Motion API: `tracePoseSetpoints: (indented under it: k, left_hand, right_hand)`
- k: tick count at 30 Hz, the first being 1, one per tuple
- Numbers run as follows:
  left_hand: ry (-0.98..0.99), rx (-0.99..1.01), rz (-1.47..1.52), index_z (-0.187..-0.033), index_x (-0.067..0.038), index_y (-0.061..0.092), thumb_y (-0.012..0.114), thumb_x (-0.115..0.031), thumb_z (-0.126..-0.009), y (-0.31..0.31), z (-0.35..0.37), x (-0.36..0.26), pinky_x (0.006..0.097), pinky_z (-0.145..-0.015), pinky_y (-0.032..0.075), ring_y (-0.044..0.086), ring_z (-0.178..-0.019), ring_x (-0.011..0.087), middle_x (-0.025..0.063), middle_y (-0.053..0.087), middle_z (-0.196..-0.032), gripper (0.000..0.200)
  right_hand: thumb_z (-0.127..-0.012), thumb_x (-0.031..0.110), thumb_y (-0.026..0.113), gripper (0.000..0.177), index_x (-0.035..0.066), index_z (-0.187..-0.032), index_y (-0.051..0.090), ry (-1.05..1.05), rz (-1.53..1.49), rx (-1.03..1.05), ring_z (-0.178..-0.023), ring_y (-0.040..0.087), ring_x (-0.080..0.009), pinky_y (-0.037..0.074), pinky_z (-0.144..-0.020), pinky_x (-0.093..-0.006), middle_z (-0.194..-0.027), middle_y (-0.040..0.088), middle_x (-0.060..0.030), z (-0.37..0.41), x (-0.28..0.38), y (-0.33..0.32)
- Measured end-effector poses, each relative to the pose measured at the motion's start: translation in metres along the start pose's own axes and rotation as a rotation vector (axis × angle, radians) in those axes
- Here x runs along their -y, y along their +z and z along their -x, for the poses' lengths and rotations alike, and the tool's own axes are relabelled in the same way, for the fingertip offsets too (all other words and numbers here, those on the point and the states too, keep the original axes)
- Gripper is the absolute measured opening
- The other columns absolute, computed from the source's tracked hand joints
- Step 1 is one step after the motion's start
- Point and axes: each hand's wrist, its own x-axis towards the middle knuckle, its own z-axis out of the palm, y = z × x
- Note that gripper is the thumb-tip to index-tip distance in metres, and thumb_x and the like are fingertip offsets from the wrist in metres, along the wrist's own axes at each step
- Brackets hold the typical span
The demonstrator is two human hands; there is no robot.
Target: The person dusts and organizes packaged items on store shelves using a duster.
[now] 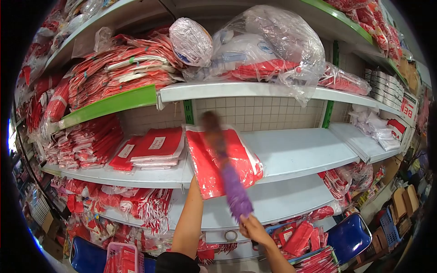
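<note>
A purple duster with a brown, motion-blurred end slants up across the middle of the view, and my right hand is closed round its lower end. Behind the duster is a red packet in clear plastic, raised in front of the middle shelf. My left forearm reaches up to the packet's lower left edge; the left hand itself is hidden behind the packet. Just left of it, labelled red packets lie stacked on the same shelf.
Above, a shelf edge carries piled red packets and a large clear plastic bag. White bundles lie at the right. Below are a pink basket, blue chairs and a tape roll.
</note>
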Motion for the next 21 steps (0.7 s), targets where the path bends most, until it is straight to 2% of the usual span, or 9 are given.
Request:
tracePoseSetpoints:
  k: [2, 3, 7, 10, 11, 14, 17, 20, 21]
  left_hand:
    - [-0.005, 0.006, 0.006, -0.137, -0.003, 0.032, 0.022, -0.074, -0.084, -0.001, 0.009, 0.006, 0.0380, -0.088, 0.046, 0.047, -0.113, 0.0314, 0.0172, 0.047, -0.125, 0.089]
    - [-0.013, 0.006, 0.002, -0.137, -0.003, 0.032, 0.022, -0.074, -0.084, -0.003, 0.011, 0.008, 0.0380, -0.088, 0.046, 0.047, -0.113, 0.0315, 0.0172, 0.047, -0.125, 0.089]
    - [-0.013, 0.009, 0.012, -0.137, -0.003, 0.032, 0.022, -0.073, -0.084, -0.002, 0.015, 0.011, 0.0381, -0.088, 0.046, 0.046, -0.114, 0.0319, 0.0175, 0.046, -0.126, 0.089]
    - [-0.016, 0.011, 0.012, -0.137, -0.003, 0.032, 0.022, -0.073, -0.084, -0.002, 0.015, 0.012, 0.0382, -0.088, 0.046, 0.046, -0.114, 0.0322, 0.0177, 0.046, -0.126, 0.089]
    - [-0.013, 0.010, 0.010, -0.137, -0.003, 0.032, 0.022, -0.073, -0.084, -0.001, 0.015, 0.011, 0.0382, -0.088, 0.046, 0.046, -0.115, 0.0323, 0.0177, 0.046, -0.126, 0.089]
    - [-0.006, 0.015, 0.012, -0.137, -0.002, 0.031, 0.022, -0.073, -0.084, 0.000, 0.015, 0.011, 0.0382, -0.088, 0.046, 0.046, -0.115, 0.0325, 0.0179, 0.045, -0.127, 0.089]
    - [-0.005, 0.011, 0.005, -0.137, -0.002, 0.031, 0.022, -0.073, -0.084, 0.001, 0.015, 0.009, 0.0383, -0.088, 0.046, 0.045, -0.115, 0.0328, 0.0181, 0.045, -0.127, 0.089]
    - [0.001, 0.010, -0.003, -0.138, -0.002, 0.031, 0.022, -0.073, -0.084, 0.004, 0.015, 0.006, 0.0384, -0.089, 0.046, 0.045, -0.116, 0.0331, 0.0183, 0.045, -0.128, 0.090]
    - [0.001, 0.007, -0.003, -0.138, -0.002, 0.031, 0.022, -0.073, -0.084, 0.004, 0.015, 0.006, 0.0384, -0.089, 0.046, 0.045, -0.116, 0.0332, 0.0184, 0.045, -0.128, 0.090]
  right_hand:
    - [-0.096, 0.027, 0.046, 0.022, 0.008, -0.086, 0.042, 0.096, -0.071, 0.263, -0.047, 0.035, -0.0051, 0.028, -0.042, -0.0216, -0.057, 0.037, 0.0016, 0.011, -0.012, -0.009]
    - [-0.096, 0.025, 0.046, 0.023, 0.008, -0.083, 0.041, 0.020, 0.047, 0.176, -0.046, 0.035, -0.0053, 0.028, -0.041, -0.0221, -0.057, 0.039, 0.0013, 0.016, -0.015, -0.011]
    - [-0.096, 0.026, 0.047, 0.028, 0.008, -0.077, 0.039, -0.098, -0.145, -0.264, -0.044, 0.034, -0.0068, 0.028, -0.039, -0.0230, -0.059, 0.039, 0.0011, 0.016, -0.039, -0.010]
    - [-0.096, 0.027, 0.047, 0.028, 0.007, -0.078, 0.039, -0.034, 0.026, -0.113, -0.045, 0.036, -0.0069, 0.030, -0.040, -0.0228, -0.059, 0.039, 0.0014, 0.029, -0.037, -0.009]
    - [-0.096, 0.025, 0.048, 0.025, 0.009, -0.079, 0.037, 0.072, -0.067, 0.039, -0.047, 0.035, -0.0077, 0.027, -0.041, -0.0222, -0.060, 0.038, 0.0001, 0.031, -0.050, -0.014]
    - [-0.095, 0.026, 0.049, 0.025, 0.009, -0.080, 0.037, -0.038, 0.153, 0.084, -0.047, 0.035, -0.0081, 0.028, -0.041, -0.0224, -0.061, 0.039, -0.0004, 0.037, -0.044, -0.015]
    - [-0.096, 0.026, 0.048, 0.026, 0.009, -0.079, 0.037, -0.131, 0.143, -0.212, -0.046, 0.034, -0.0083, 0.027, -0.040, -0.0228, -0.060, 0.038, -0.0001, 0.018, -0.049, -0.015]
    - [-0.096, 0.027, 0.047, 0.027, 0.005, -0.081, 0.040, -0.066, 0.138, -0.177, -0.046, 0.041, -0.0097, 0.033, -0.041, -0.0252, -0.057, 0.042, -0.0006, 0.007, -0.015, -0.011]
    - [-0.096, 0.029, 0.046, 0.028, 0.006, -0.082, 0.039, -0.058, 0.058, -0.038, -0.044, 0.037, -0.0079, 0.030, -0.038, -0.0241, -0.056, 0.039, 0.0010, 0.008, -0.001, -0.008]
